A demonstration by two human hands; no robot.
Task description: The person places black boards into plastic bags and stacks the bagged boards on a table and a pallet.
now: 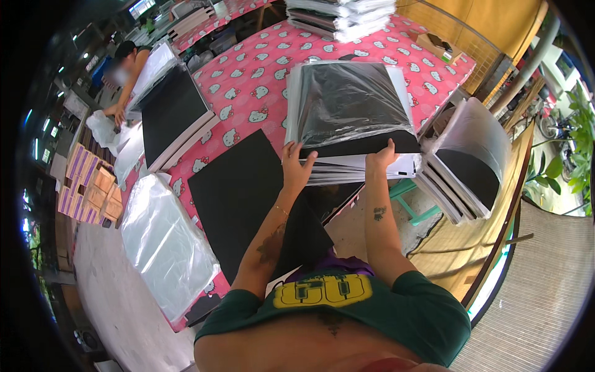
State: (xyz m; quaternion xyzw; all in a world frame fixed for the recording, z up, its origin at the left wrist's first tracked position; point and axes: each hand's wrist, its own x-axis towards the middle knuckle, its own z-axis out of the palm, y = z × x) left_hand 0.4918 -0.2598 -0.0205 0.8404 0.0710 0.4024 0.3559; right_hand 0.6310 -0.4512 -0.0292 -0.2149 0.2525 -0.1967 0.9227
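A stack of black boards in clear plastic sleeves (pixel 347 93) lies before me, the top sleeve wrinkled and glossy. Along its near edge a bare black strip (pixel 353 147) sticks out of the plastic. My left hand (pixel 297 164) touches the near left corner, thumb and fingers apart. On the near right part of the same strip rests my right hand (pixel 383 157), its fingers extended. Pale layered sheet edges (pixel 347 168) show below the strip. A large black sheet (pixel 248 192) lies to the left, partly behind my left forearm.
Clear plastic sleeves (pixel 164 242) lie at left on the pink patterned tablecloth (pixel 248 74). Farther left stands a black-topped stack (pixel 173 115), a person (pixel 133 74) beside it. A plastic-covered stack (pixel 468 167) stands right, near a green stool (pixel 421 214). Another wrapped stack (pixel 341 18) stands at the back.
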